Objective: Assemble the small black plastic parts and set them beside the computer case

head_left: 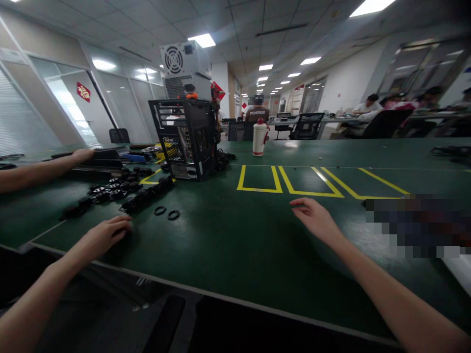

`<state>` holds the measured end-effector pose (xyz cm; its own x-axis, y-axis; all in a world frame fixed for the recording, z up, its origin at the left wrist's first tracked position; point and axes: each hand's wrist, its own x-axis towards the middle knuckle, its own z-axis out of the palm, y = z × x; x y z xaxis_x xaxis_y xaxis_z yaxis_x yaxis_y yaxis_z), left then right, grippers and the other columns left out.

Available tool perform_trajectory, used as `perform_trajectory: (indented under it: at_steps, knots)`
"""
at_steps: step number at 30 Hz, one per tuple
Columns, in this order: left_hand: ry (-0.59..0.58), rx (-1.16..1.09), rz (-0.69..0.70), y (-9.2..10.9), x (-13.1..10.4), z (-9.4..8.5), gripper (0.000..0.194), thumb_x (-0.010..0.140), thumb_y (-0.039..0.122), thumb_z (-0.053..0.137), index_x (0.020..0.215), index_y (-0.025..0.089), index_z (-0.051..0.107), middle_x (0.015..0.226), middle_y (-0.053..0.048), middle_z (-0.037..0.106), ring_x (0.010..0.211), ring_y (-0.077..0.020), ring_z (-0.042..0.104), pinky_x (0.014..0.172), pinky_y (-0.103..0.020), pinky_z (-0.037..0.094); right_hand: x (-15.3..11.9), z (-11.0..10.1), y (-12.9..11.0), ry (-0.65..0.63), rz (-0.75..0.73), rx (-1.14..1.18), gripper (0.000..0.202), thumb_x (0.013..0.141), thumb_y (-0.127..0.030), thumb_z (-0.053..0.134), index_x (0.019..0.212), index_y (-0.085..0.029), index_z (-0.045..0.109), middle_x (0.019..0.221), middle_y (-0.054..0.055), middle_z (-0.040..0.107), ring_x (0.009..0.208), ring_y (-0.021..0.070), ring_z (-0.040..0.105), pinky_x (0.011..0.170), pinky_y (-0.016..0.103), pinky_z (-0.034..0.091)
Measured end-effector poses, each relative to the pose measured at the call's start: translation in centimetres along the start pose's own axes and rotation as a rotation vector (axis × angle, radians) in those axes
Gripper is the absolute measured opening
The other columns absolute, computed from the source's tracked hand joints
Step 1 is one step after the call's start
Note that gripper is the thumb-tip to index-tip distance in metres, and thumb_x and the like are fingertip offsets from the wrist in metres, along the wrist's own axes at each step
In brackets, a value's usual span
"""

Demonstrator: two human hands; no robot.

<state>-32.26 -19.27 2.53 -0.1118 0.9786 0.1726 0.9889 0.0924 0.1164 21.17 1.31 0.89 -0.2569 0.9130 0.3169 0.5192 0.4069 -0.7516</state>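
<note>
My left hand point(110, 232) is low over the green table point(221, 245), its fingers bent and apart, nothing seen in it. It is nearest to a row of black parts point(147, 195) and two black rings, one point(159, 211) beside the other point(173, 214). My right hand point(311, 215) is over the table below the yellow tape outlines point(259, 190), fingers stretched out with nothing between them. An open black computer case point(187, 139) stands upright at the back, left of centre, with grey power supply boxes point(186, 61) stacked above it.
Another person's arm point(40, 171) reaches in from the left over dark parts. A white cup point(259, 139) with a red lid stands behind the tape outlines. Black cable-like items point(452, 153) lie at the far right. A blurred patch point(419, 225) covers the right side. People sit further back.
</note>
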Motion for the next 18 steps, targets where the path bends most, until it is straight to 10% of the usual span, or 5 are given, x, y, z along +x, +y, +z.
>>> perform_trajectory:
  at_steps: [5, 8, 11, 18]
  knots:
    - [-0.118, 0.014, 0.024, -6.3, 0.5, 0.5, 0.027, 0.070, 0.041, 0.043, 0.092, 0.027, 0.052, 0.124, 0.005, 0.044, 0.099, -0.0218, 0.051, 0.085, -0.040, 0.042, -0.2, 0.0, -0.4, 0.007, 0.014, 0.000, 0.020, 0.073, -0.020, 0.048, 0.092, -0.018, 0.056, 0.098, 0.006, 0.056, 0.083, 0.0150, 0.059, 0.075, 0.033, 0.048]
    - [-0.083, 0.030, 0.012, -6.5, 0.7, 1.2, 0.028, 0.067, 0.039, 0.043, 0.092, 0.027, 0.050, 0.111, 0.004, 0.053, 0.094, -0.0238, 0.053, 0.084, -0.044, 0.042, -0.3, 0.0, -0.6, 0.000, 0.014, -0.006, 0.019, 0.074, -0.019, 0.048, 0.091, -0.018, 0.056, 0.097, 0.006, 0.056, 0.083, 0.0148, 0.058, 0.076, 0.033, 0.048]
    - [-0.076, 0.083, 0.009, -2.0, 0.3, 1.6, 0.025, 0.068, 0.041, 0.044, 0.091, 0.030, 0.047, 0.099, 0.006, 0.056, 0.085, -0.0222, 0.055, 0.079, -0.046, 0.044, -0.5, 0.0, -0.8, -0.032, 0.008, -0.011, 0.019, 0.074, -0.019, 0.049, 0.092, -0.019, 0.057, 0.097, 0.005, 0.056, 0.083, 0.0145, 0.058, 0.078, 0.034, 0.046]
    - [-0.090, 0.061, 0.285, 15.6, 1.0, 1.9, 0.027, 0.077, 0.036, 0.038, 0.101, 0.029, 0.045, 0.112, 0.002, 0.048, 0.107, -0.0209, 0.044, 0.092, -0.037, 0.039, -1.2, 0.2, -1.8, -0.106, -0.015, 0.017, 0.019, 0.075, -0.020, 0.049, 0.092, -0.019, 0.056, 0.097, 0.005, 0.056, 0.085, 0.0148, 0.056, 0.076, 0.034, 0.047]
